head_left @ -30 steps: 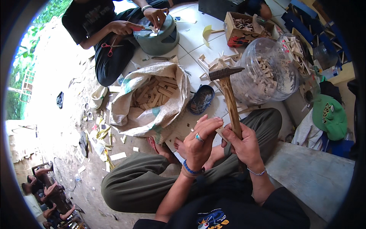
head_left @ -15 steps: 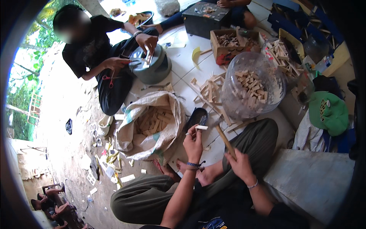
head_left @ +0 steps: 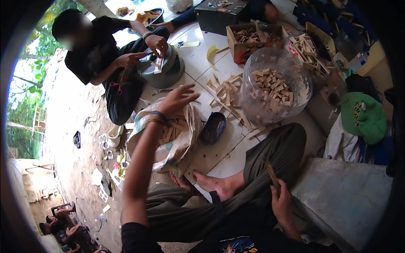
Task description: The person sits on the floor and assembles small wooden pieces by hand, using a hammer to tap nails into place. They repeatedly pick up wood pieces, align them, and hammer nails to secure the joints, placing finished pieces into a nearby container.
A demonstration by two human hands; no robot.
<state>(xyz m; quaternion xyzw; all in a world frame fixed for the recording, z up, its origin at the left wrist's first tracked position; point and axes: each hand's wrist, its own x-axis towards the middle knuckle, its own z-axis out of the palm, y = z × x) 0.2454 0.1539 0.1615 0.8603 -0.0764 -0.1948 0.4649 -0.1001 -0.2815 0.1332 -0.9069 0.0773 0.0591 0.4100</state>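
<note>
We have our left grip (head_left: 179, 100) spread loosely over the sack (head_left: 186, 144) of wood pieces (head_left: 170, 135); near our right leg (head_left: 278, 145), our right grip (head_left: 282, 202) wraps the hammer (head_left: 271, 173), its head unclear.

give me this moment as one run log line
left hand: open, seen against sack of wood pieces | right hand: closed around wooden handle | clear tub: holds wood blocks

Makeshift workshop, open to greenery (head_left: 31, 90). Around you: tiled floor (head_left: 231, 155); sack (head_left: 166, 159) of wood pieces (head_left: 171, 135); clear tub (head_left: 252, 105) of cut blocks (head_left: 273, 86); wood-filled box (head_left: 239, 47); wooden-handled tool (head_left: 271, 173) in your right hand (head_left: 282, 201).
</note>
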